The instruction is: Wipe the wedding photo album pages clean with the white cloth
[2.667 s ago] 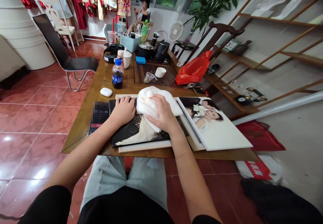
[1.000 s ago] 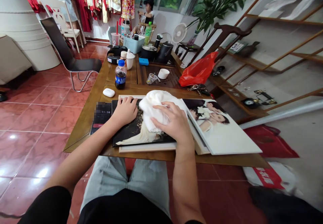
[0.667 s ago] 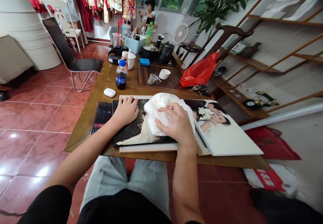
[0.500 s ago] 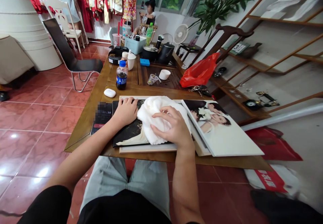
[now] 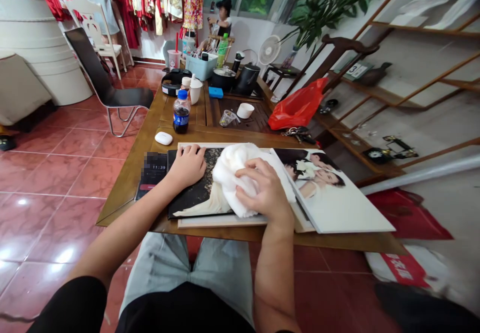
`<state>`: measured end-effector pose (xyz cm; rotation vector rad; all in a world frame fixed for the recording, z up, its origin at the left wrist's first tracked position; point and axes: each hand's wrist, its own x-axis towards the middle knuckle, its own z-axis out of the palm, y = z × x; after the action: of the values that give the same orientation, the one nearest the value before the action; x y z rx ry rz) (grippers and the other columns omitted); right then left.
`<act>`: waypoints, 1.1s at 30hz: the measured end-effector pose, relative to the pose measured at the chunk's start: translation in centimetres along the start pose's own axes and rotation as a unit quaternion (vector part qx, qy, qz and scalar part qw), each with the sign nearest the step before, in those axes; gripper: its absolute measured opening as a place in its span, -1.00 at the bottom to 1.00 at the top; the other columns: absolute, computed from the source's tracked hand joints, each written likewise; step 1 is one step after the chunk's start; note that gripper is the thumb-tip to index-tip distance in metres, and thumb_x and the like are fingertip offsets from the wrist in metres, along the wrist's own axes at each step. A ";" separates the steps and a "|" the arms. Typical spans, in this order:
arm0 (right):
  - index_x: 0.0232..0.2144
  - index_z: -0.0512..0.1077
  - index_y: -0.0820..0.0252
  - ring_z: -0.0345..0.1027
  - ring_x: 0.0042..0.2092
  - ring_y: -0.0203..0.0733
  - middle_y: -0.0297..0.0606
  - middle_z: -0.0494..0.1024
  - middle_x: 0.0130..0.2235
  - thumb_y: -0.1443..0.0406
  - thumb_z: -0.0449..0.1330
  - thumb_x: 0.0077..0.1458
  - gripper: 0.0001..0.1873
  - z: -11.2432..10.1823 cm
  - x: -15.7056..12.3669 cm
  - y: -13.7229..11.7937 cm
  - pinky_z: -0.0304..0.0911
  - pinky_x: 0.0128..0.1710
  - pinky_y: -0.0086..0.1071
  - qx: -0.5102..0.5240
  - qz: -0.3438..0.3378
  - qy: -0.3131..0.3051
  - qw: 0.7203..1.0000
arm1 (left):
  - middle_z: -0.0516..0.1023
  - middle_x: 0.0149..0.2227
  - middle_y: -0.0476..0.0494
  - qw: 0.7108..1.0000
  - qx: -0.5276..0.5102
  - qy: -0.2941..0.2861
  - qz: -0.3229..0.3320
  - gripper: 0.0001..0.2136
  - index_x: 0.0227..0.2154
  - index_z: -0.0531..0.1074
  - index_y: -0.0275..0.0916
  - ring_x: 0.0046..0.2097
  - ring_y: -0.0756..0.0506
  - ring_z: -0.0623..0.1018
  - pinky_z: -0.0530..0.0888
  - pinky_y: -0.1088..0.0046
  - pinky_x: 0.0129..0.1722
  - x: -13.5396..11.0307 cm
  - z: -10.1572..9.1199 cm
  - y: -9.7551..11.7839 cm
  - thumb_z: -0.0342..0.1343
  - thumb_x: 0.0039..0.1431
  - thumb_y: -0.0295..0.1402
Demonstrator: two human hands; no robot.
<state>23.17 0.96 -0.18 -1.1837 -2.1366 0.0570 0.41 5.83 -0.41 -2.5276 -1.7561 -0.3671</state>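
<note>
My right hand (image 5: 262,188) grips a bunched white cloth (image 5: 234,173), its fingers curled into the folds. The cloth lies on a dark photo panel (image 5: 195,193) that shows part of a pale gown, and it hides the panel's right part. On the panel's left side my left hand (image 5: 187,165) lies flat with its fingers stretched out. A second photo panel (image 5: 337,203), with a couple dressed in white and black, lies to the right. Beneath the dark panel a pale frame edge (image 5: 221,221) shows along the front.
Left of the panel lies a phone (image 5: 152,173), with a white earbud case (image 5: 164,138) behind it. Farther back on the wooden table (image 5: 142,128) stand a cola bottle (image 5: 181,113), a white cup (image 5: 245,110), a red plastic bag (image 5: 298,105) and a pot (image 5: 224,78). Keys (image 5: 298,132) lie near the bag.
My right hand has slid the white cloth a little to the right, uncovering more of the dark panel. My left hand has stayed in place.
</note>
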 end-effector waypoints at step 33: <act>-0.15 0.48 0.10 0.30 -0.03 0.05 -0.12 0.38 -0.06 0.30 0.16 0.06 -0.73 2.3 -1.9 -5.0 0.29 -0.02 -0.08 -0.028 -0.040 0.004 0.999 | 0.42 0.22 -0.34 1.000 0.007 -0.028 0.008 -0.58 0.30 0.28 -0.29 0.25 -0.28 0.41 0.23 0.08 0.33 0.0 0.0 -0.3 -0.13 0.47 -0.31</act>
<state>18.88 -2.82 -1.22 -1.1279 -2.1882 -0.0441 0.09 5.98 -0.41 -2.5655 -1.7495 -0.2868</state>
